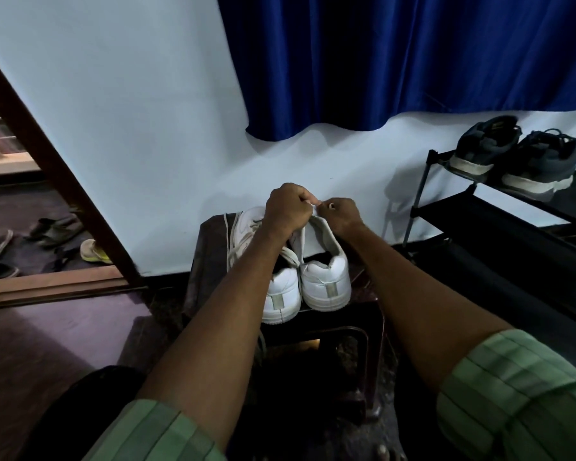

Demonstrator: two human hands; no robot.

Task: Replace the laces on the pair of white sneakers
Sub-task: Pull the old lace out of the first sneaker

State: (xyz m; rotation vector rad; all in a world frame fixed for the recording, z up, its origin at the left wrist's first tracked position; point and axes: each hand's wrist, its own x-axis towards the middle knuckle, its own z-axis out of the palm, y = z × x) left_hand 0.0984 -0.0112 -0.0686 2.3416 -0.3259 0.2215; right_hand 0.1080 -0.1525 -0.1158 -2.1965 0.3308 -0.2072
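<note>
Both my hands pinch at the right sneaker (pixel 326 261) toe; my left hand (pixel 288 211) and right hand (pixel 341 216) are curled tight; left sneaker (pixel 273 287) beside it keeps loose laces (pixel 230 241), so I'm barely started

2 white sneakers (pixel 325 277), 2 dark shoes (pixel 512 158), 2 hands (pixel 288 211)

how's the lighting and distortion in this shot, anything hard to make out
Head view: dim overall, the dark stool nearly lost in shadow; white sneakers stand out; wide-angle bends the door frame and curtain; what the fingers pinch is too small to tell.
</note>
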